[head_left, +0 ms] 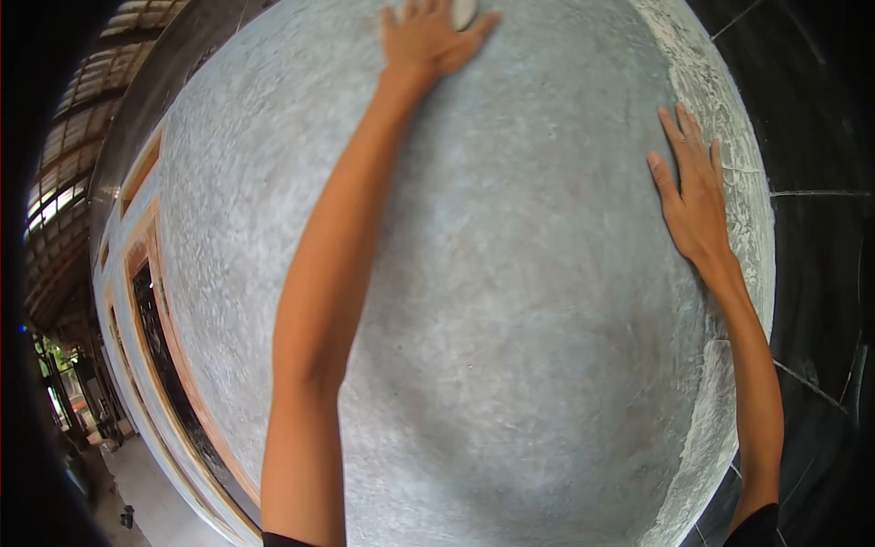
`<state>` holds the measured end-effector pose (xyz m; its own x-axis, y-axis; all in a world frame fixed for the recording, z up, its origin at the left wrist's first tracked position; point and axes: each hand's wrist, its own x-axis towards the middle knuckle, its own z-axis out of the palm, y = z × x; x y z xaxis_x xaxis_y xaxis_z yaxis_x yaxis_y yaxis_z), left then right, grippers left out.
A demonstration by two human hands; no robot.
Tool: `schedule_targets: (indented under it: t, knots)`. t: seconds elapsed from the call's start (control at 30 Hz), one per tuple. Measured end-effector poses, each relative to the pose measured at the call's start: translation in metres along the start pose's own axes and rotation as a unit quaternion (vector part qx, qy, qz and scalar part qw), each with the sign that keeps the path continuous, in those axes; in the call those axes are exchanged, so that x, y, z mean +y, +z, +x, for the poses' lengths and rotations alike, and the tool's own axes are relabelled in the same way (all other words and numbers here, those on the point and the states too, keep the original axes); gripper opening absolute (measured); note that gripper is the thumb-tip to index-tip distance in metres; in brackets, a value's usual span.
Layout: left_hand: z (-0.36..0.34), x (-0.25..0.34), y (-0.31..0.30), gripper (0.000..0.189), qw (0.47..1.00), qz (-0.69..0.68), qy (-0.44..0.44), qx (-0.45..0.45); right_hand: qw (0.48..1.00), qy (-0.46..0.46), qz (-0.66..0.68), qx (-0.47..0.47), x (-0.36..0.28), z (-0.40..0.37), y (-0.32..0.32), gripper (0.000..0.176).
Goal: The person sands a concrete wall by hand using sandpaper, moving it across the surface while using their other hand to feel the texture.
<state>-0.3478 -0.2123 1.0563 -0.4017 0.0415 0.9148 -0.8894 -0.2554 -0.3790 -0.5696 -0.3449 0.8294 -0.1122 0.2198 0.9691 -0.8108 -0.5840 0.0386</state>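
Observation:
A grey plastered wall (510, 273) with a mottled surface fills the middle of the head view. High up on it, my left hand (427, 38) presses down with its thumb stretched out to the side. Under that palm, between thumb and forefinger, shows a pale rounded piece (465, 13); its kind cannot be made out, and the frame's top edge cuts off part of the hand. My right hand (697, 196) lies against the wall at the right, fingers spread and nothing in them. Its fingertips reach a rough whitish strip (720, 109).
Dark tiles (820, 283) with pale joints border the wall on the right. At the left stand wooden door or window frames (150, 237) set in the wall. A slatted roof (77, 137) is overhead, with a grey floor (150, 483) below.

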Motion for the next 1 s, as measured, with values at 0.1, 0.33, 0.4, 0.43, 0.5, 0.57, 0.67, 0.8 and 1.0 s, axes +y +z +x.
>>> schedule_targets:
  t: [0.1,0.33,0.4,0.43,0.5,0.57,0.67,0.8,1.0]
  knots:
    - [-0.006,-0.002,0.007,0.084,0.999,-0.022,0.043,0.008,1.000,-0.014,-0.005,0.012,-0.019,0.014,0.009,0.056]
    - [-0.025,-0.114,-0.035,0.083,0.999,0.039,-0.032,-0.009,0.996,-0.087,0.014,0.020,-0.089,0.054,0.028,0.057]
    - [-0.035,-0.170,-0.055,0.084,0.994,0.067,-0.085,-0.031,0.995,-0.090,0.019,0.035,-0.102,0.061,0.034,0.056]
    - [-0.040,-0.204,-0.062,0.085,0.988,0.095,-0.114,-0.036,0.995,-0.090,0.021,0.035,-0.106,0.063,0.036,0.056]
    - [-0.060,-0.292,-0.065,0.091,0.990,0.096,-0.097,0.027,0.995,-0.088,0.012,0.046,-0.111,0.064,0.038,0.057]
    - [-0.082,-0.354,-0.081,0.089,0.983,0.113,-0.138,0.048,0.995,-0.082,0.010,0.050,-0.113,0.064,0.040,0.057]
    - [-0.101,-0.416,-0.099,0.087,0.976,0.104,-0.188,0.028,0.996,-0.070,0.008,0.052,-0.115,0.063,0.040,0.057]
    - [-0.107,-0.395,-0.106,0.092,0.956,0.109,-0.272,0.006,0.996,-0.059,0.018,0.062,-0.117,0.062,0.042,0.057]
    - [-0.044,-0.296,-0.066,0.098,0.969,0.105,-0.225,0.013,0.993,-0.069,0.059,0.070,-0.117,0.057,0.041,0.053]
